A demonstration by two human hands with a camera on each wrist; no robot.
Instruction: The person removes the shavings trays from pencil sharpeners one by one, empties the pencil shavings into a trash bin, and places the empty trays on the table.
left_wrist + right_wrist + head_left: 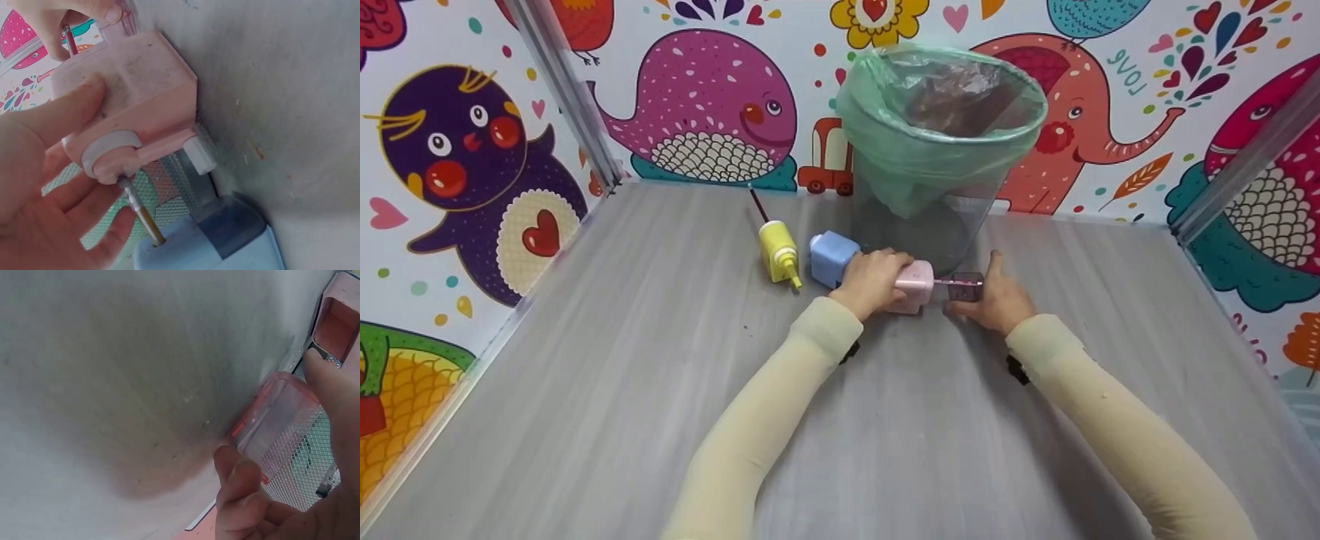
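Note:
My left hand (pixel 873 279) grips a pink crank pencil sharpener (pixel 140 84) lying on the table, thumb along its body. A white-knobbed crank (pixel 198 154) shows on its near end in the left wrist view. My right hand (pixel 1002 297) holds a clear pinkish shavings drawer (pixel 281 419) between thumb and fingers, out of the sharpener body. A reddish pencil (pixel 70 40) projects from the sharpener towards the right hand. Just left of the left hand lies a blue sharpener (pixel 832 259), with a pencil (pixel 145 216) in it.
Behind the hands stands a mesh bin (pixel 915 229) lined with a green plastic bag (pixel 877 150). Farther left lies a yellow sharpener-like object (pixel 777 246) with a dark pencil (pixel 759 204) sticking out. Patterned panels (pixel 712 97) wall the grey table (pixel 660 360). Small crumbs dot the tabletop.

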